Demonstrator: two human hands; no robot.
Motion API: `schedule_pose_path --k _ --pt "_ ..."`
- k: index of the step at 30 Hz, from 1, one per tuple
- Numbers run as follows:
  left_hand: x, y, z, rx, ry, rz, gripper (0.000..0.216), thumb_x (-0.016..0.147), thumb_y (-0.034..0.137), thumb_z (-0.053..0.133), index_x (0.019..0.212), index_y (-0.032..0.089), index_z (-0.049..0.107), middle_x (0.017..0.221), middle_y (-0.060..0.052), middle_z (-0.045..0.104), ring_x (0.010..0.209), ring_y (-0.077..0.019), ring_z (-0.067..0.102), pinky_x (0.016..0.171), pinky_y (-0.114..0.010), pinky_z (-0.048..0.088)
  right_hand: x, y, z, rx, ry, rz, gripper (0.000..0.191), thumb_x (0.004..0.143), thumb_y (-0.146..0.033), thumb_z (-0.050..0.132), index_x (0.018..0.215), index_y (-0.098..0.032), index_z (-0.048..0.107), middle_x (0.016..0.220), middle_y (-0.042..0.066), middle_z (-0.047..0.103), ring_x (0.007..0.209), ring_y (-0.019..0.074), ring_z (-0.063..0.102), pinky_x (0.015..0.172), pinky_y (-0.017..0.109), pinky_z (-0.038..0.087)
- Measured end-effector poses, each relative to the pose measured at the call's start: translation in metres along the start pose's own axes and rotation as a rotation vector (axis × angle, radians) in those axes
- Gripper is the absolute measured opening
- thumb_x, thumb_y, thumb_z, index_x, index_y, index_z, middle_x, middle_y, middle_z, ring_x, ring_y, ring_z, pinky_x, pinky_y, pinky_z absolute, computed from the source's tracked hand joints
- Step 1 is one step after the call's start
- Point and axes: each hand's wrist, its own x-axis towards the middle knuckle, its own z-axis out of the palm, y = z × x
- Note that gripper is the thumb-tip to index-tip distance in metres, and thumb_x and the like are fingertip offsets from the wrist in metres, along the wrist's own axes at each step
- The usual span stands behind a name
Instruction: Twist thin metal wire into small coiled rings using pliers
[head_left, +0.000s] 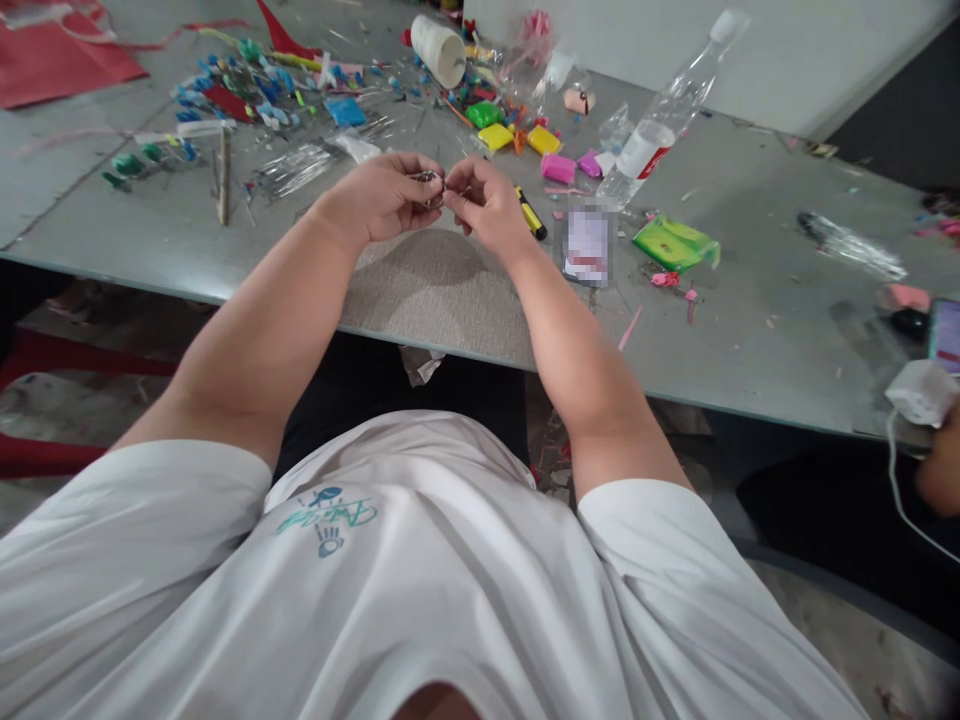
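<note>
My left hand (386, 195) and my right hand (487, 205) meet above the grey table (150, 235), fingers curled in a pinch. Between them they hold a small metal ring with thin wire (433, 187). A yellow and black lighter (531, 214) lies just right of my right hand. A grey woven mat (435, 290) lies under my wrists at the table's near edge.
Coloured clay blocks (559, 167), a green packet (675, 243), a clear plastic bottle (660, 115), a tipped white cup (439, 50) and several blue and green bits (247, 90) litter the table. Another person's hand (941, 465) with a white charger and a phone (945, 335) sit at the right edge.
</note>
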Motion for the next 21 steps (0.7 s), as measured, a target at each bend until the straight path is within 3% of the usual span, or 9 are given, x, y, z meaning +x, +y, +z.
schedule_pose_path --k 4,7,11,16,21 --pt "-0.003 0.002 0.002 -0.015 0.005 0.001 0.026 0.094 0.003 0.086 0.088 0.026 0.074 0.08 0.002 0.076 0.08 -0.0142 0.07 0.094 -0.034 0.066 0.002 0.006 0.001 0.121 -0.027 -0.049 0.05 0.099 -0.069 0.084 0.094 -0.029 0.055 0.087 -0.006 0.065 0.066 0.0111 0.055 0.059 0.031 0.045" --pt "-0.004 0.002 0.005 -0.017 0.023 0.018 0.028 0.095 0.0 0.082 0.085 0.025 0.074 0.081 0.001 0.077 0.08 -0.0147 0.07 0.098 -0.037 0.067 0.005 0.013 0.001 0.118 -0.038 -0.042 0.046 0.104 -0.068 0.078 0.097 -0.028 0.055 0.086 -0.007 0.063 0.066 0.0099 0.052 0.059 0.03 0.041" --pt "-0.006 0.0 0.007 -0.005 0.019 0.066 0.025 0.09 0.003 0.086 0.086 0.026 0.077 0.088 0.0 0.081 0.093 -0.0184 0.076 0.113 -0.044 0.066 0.007 0.015 0.005 0.094 -0.008 -0.011 0.034 0.113 -0.052 0.071 0.096 -0.028 0.052 0.084 -0.007 0.061 0.068 0.0101 0.053 0.06 0.032 0.04" --pt "-0.004 -0.004 0.006 0.089 -0.013 0.104 0.025 0.085 0.015 0.095 0.084 0.033 0.078 0.089 0.002 0.084 0.102 -0.021 0.075 0.115 -0.042 0.067 0.001 -0.002 0.01 0.183 0.073 0.131 0.034 0.118 -0.013 0.052 0.088 -0.027 0.048 0.065 -0.01 0.045 0.06 0.0113 0.044 0.062 0.03 0.038" --pt "0.004 -0.006 0.004 0.109 0.0 0.174 0.031 0.082 0.013 0.102 0.079 0.029 0.075 0.087 0.001 0.081 0.096 -0.0224 0.079 0.113 -0.052 0.068 -0.006 -0.014 0.008 0.454 0.05 0.349 0.027 0.108 -0.016 0.06 0.084 -0.027 0.053 0.072 -0.006 0.054 0.064 0.0118 0.051 0.056 0.026 0.035"
